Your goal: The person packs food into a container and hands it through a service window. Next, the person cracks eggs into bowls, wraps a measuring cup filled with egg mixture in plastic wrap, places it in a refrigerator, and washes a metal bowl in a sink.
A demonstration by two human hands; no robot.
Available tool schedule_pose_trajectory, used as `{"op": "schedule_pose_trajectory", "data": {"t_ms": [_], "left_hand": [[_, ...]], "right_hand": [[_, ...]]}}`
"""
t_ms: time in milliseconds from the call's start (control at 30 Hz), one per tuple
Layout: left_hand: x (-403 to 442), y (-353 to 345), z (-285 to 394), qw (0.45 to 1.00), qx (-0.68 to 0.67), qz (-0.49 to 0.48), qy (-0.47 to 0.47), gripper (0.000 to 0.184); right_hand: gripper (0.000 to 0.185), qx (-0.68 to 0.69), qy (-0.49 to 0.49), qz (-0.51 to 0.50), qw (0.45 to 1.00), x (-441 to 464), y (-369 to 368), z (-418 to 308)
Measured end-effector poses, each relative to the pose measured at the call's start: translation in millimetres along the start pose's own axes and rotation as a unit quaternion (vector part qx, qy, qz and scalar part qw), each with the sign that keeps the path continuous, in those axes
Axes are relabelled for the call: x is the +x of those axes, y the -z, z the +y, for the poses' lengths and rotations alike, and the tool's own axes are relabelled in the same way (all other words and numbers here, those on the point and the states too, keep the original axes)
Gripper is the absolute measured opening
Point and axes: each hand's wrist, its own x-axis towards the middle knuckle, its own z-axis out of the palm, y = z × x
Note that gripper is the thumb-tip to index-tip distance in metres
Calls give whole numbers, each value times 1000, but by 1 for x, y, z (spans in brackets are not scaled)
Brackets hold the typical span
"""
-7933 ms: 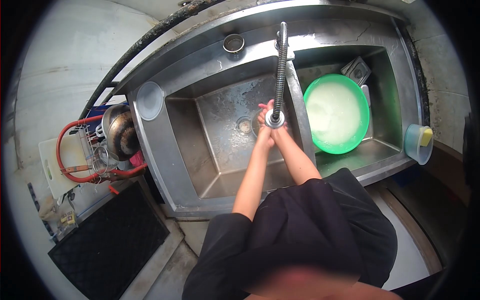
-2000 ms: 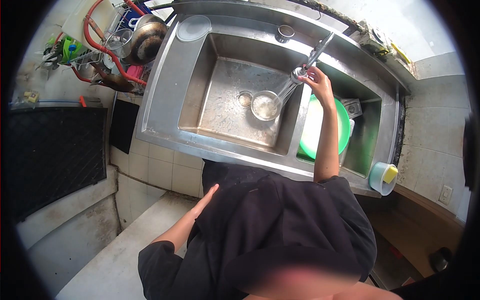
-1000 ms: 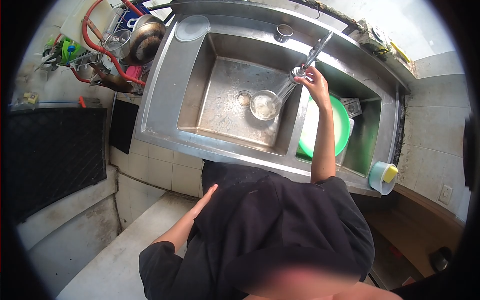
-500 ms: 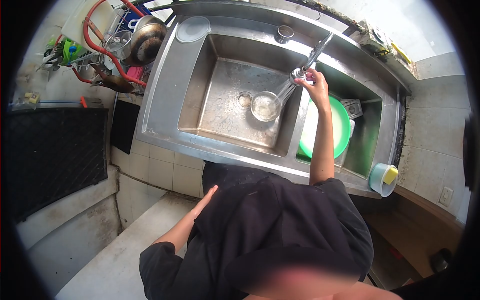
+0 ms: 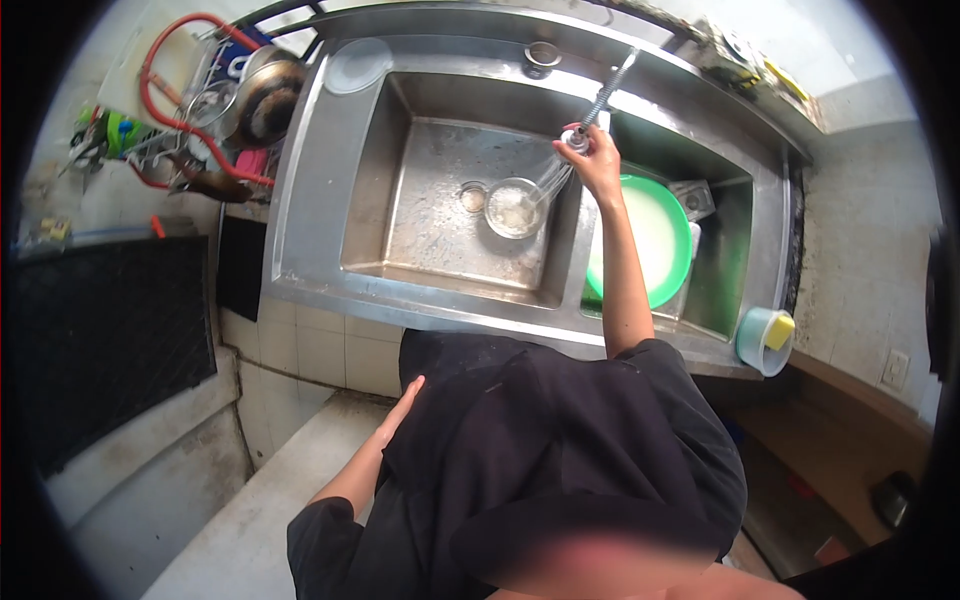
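My right hand (image 5: 599,168) is closed round the faucet head (image 5: 574,139) at the end of a coiled spring hose. Water streams from it down and left into a round clear bowl (image 5: 514,208), which stands in the left sink basin (image 5: 420,190) beside the drain. What lies in the bowl is pale and frothy, too unclear to name. My left hand (image 5: 400,408) rests flat against the side of my dark clothing, fingers stretched out and holding nothing. Right of the divider, a green basin (image 5: 684,250) of whitish liquid sits in the second sink, partly behind my right forearm.
A round lid (image 5: 358,67) and a metal cup (image 5: 542,58) stand on the sink's back ledge. At the right front corner is a tub (image 5: 755,345) with a yellow sponge (image 5: 779,333). A rack with pans (image 5: 270,100) and a red hose (image 5: 150,75) is at left.
My right hand has shifted the faucet head slightly left, and its fingers now wrap further round it. Water still runs into the bowl. The whole view has shifted a little; my left hand stays put.
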Motion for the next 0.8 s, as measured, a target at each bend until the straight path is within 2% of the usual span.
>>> {"op": "schedule_pose_trajectory", "data": {"t_ms": [33,133,233,333,367,433,600,700,733,767,800], "left_hand": [[-4,-8,11,995,-54,13,78,60],[23,20,-21,997,-61,9,52,57],[45,43,-42,997,-42,9,61,54],[31,34,-26,998,-37,-8,52,55],[19,22,-12,998,-37,-12,58,55],[-3,0,19,992,-5,45,115,57],[7,32,1,992,-26,57,109,55],[-7,44,3,988,-69,80,112,49],[-15,47,7,983,-104,93,116,45],[-8,68,-3,984,-104,93,114,45],[7,101,-22,968,-176,86,157,44]], "right_hand": [[47,-67,21,9,998,-3,11,0],[49,-191,35,-4,981,-14,57,1],[44,-206,27,-11,978,-16,124,35],[40,-247,-11,-43,968,-11,177,43],[39,-236,4,-53,970,-9,185,40],[39,-244,-27,-90,965,-10,186,23],[42,-227,-49,-89,969,-16,173,23],[52,-297,-57,13,953,-31,160,16],[52,-296,-57,14,953,-39,155,13],[52,-316,-49,99,942,-51,149,8],[53,-334,-39,183,924,-64,140,-5]]}}
